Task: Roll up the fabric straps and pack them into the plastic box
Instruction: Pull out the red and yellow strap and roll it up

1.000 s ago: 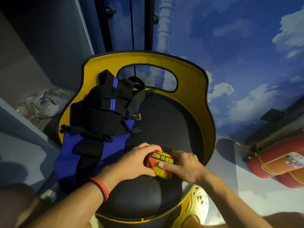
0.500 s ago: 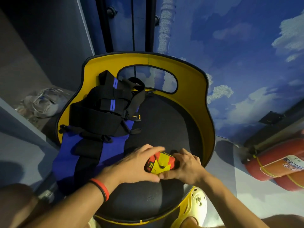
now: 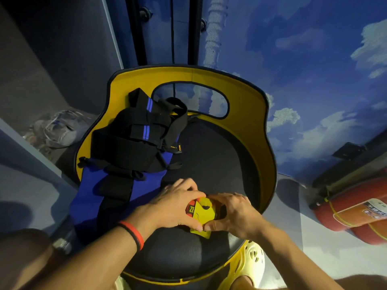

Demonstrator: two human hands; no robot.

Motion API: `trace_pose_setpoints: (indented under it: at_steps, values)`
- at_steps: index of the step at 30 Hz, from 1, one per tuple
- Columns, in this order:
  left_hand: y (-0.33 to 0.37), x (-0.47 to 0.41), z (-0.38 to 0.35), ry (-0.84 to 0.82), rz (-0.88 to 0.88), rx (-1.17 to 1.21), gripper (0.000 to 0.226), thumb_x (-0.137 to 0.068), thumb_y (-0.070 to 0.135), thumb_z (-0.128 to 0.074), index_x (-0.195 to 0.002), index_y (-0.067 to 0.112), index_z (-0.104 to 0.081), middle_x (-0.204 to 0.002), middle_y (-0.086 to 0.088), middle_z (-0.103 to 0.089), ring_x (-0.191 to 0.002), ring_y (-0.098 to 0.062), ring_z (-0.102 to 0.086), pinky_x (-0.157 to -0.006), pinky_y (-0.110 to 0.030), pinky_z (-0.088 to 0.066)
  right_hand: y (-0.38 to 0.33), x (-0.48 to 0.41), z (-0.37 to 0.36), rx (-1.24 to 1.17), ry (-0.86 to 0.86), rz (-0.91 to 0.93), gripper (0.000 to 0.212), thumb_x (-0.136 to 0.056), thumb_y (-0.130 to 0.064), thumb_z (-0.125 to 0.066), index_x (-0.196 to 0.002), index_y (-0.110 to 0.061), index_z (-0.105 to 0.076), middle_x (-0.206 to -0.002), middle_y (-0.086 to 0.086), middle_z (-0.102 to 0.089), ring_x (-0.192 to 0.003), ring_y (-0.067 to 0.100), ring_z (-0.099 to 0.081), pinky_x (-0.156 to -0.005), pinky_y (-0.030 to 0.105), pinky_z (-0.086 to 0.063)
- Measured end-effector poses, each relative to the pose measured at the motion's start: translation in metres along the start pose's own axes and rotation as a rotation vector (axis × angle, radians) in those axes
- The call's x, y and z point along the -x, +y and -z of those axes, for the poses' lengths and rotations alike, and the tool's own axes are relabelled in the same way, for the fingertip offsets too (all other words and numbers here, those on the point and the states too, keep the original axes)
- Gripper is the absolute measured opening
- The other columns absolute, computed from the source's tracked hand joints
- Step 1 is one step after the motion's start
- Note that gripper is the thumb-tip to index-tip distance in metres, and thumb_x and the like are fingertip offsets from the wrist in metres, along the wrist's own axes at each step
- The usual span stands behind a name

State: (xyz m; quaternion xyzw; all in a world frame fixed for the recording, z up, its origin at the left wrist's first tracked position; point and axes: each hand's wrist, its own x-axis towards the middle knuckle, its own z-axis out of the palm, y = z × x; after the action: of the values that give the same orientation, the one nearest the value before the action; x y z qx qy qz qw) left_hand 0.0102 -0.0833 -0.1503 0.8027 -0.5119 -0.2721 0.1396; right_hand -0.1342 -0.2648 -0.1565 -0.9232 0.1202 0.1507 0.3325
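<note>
Sitting btwn left hand (image 3: 176, 207), right hand (image 3: 237, 215): strap (image 3: 204, 212).

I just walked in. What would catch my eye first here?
The left hand and right hand grip a red and yellow strap roll at the front of a black seat. Behind curves a bright yellow chair back, with black and blue straps heaped on the seat's left. A red fire extinguisher lies far right.

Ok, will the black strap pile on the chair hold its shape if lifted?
Likely not: the black strap pile lies in loose folds, hanging off the chair, so it should flop and trail. Its loops could snag.
</note>
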Motion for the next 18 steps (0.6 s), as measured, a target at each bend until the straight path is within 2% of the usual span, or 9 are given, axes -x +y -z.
trace_pose_setpoints:
  at_steps: [3,6,9,14,18]
  values:
    - [0.01,0.002,-0.003,0.087,-0.072,-0.188,0.092,-0.076,0.065,-0.078,-0.152,0.036,-0.035,-0.136,0.013,-0.04,-0.125,-0.011,-0.043,-0.112,-0.036,-0.033,0.001,-0.001,0.001,-0.003,-0.02,-0.012,0.106,-0.052,-0.103,-0.044,-0.136,-0.039,-0.054,-0.124,-0.019,-0.063,-0.118,0.01,-0.059,-0.112,0.047,-0.041]
    - [0.014,0.002,-0.01,0.137,-0.131,-0.328,0.096,-0.077,0.059,-0.079,-0.153,0.035,-0.026,-0.146,0.009,-0.041,-0.136,-0.013,-0.041,-0.118,-0.038,-0.029,0.002,0.0,0.001,-0.049,-0.023,-0.05,0.094,-0.058,-0.099,-0.05,-0.132,-0.04,-0.055,-0.12,-0.019,-0.065,-0.114,0.011,-0.062,-0.109,0.046,-0.044]
    - [0.011,0.003,-0.013,0.157,-0.106,-0.328,0.096,-0.078,0.058,-0.079,-0.154,0.035,-0.025,-0.151,0.01,-0.039,-0.141,-0.014,-0.038,-0.12,-0.038,-0.028,-0.003,0.002,-0.002,-0.008,0.02,-0.031,0.077,-0.074,-0.081,-0.06,-0.136,-0.037,-0.053,-0.124,-0.016,-0.064,-0.116,0.011,-0.059,-0.109,0.045,-0.044]
    - [0.005,0.004,-0.011,0.153,-0.031,-0.275,0.096,-0.079,0.066,-0.074,-0.156,0.035,-0.025,-0.156,0.01,-0.036,-0.148,-0.012,-0.028,-0.122,-0.036,-0.022,-0.002,0.001,-0.01,0.094,0.077,0.018,0.089,-0.07,-0.07,-0.077,-0.141,-0.037,-0.036,-0.131,-0.01,-0.055,-0.124,0.014,-0.049,-0.115,0.039,-0.033]
    - [0.006,0.003,-0.01,0.138,-0.026,-0.294,0.097,-0.079,0.065,-0.075,-0.155,0.032,-0.027,-0.156,0.006,-0.037,-0.147,-0.015,-0.03,-0.122,-0.035,-0.022,0.0,-0.004,-0.016,0.165,0.151,0.054,0.086,-0.076,-0.067,-0.076,-0.145,-0.036,-0.036,-0.136,-0.01,-0.055,-0.129,0.015,-0.049,-0.12,0.039,-0.027]
